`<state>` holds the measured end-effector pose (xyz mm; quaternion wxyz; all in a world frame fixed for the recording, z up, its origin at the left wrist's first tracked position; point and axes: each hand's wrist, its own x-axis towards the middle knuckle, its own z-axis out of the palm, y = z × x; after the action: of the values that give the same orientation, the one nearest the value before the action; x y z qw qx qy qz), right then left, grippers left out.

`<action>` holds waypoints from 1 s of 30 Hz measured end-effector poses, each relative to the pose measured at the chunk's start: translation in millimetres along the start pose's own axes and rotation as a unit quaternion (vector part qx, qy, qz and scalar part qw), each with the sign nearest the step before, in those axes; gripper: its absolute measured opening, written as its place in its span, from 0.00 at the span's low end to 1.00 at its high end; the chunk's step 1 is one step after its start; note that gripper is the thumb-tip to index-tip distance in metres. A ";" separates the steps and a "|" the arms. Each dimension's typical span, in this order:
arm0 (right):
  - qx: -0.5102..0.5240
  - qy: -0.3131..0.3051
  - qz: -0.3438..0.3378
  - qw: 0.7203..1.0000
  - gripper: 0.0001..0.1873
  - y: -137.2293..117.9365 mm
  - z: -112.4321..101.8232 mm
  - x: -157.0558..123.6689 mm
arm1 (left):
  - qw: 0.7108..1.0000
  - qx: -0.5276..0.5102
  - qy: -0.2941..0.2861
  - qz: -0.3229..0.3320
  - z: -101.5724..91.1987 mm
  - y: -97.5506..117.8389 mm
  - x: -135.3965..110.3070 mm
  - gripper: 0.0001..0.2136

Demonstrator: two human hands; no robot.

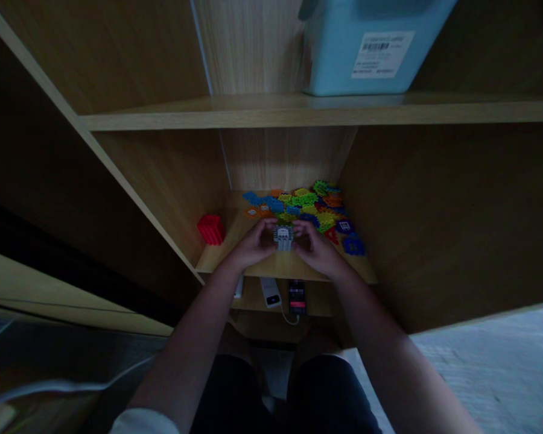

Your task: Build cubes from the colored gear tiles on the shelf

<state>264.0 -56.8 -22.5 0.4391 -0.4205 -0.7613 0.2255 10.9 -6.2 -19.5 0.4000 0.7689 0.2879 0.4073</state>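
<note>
Both hands are closed on a small grey stack of toothed plastic gear pieces (283,238), just above the front part of the shelf board. My left hand (256,242) grips its left side, and my right hand (315,246) grips its right side. Behind them lies a loose pile of gear pieces (304,199) in blue, green, yellow, orange and red. To the left, by the side wall, stands a red stack of gear pieces (211,229). Dark blue pieces (353,244) lie at the right end of the pile.
A wooden shelf edge (262,119) runs above the hands, with a light blue bin (366,54) on it. On the lower board lie a white power bank (270,292) and a phone (297,297), joined by a white cable. Cabinet walls stand at both sides.
</note>
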 end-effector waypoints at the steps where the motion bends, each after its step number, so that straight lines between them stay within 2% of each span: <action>1: -0.001 0.002 0.001 1.000 0.30 -0.1 -0.1 0.0 | 1.000 -0.002 0.000 -0.001 -0.1 -0.2 0.0 0.33; 11: 0.004 0.022 0.007 1.000 0.30 -0.3 0.6 -0.2 | 1.000 -0.014 0.003 -0.005 0.5 0.8 -0.2 0.33; 18: 0.002 0.013 0.008 1.000 0.30 -1.0 -0.2 -0.7 | 1.000 -0.007 0.010 -0.009 0.4 2.7 -1.2 0.32; 24: -0.004 0.025 0.001 1.000 0.29 -0.6 0.5 -0.1 | 0.999 -0.051 0.017 -0.011 -2.5 1.9 -0.5 0.29; 27: -0.035 0.051 -0.013 0.998 0.24 1.3 0.3 0.4 | 0.997 -0.067 0.038 -0.015 -2.9 1.3 1.0 0.26; 30: -0.107 0.104 -0.009 0.989 0.17 5.1 -3.8 6.3 | 0.995 -0.063 0.075 -0.029 -2.0 -0.4 2.2 0.22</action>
<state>267.8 -48.9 -21.1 0.4702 -0.4789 -0.7353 0.0939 10.3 -3.6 -18.3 0.4364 0.7010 0.3126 0.4695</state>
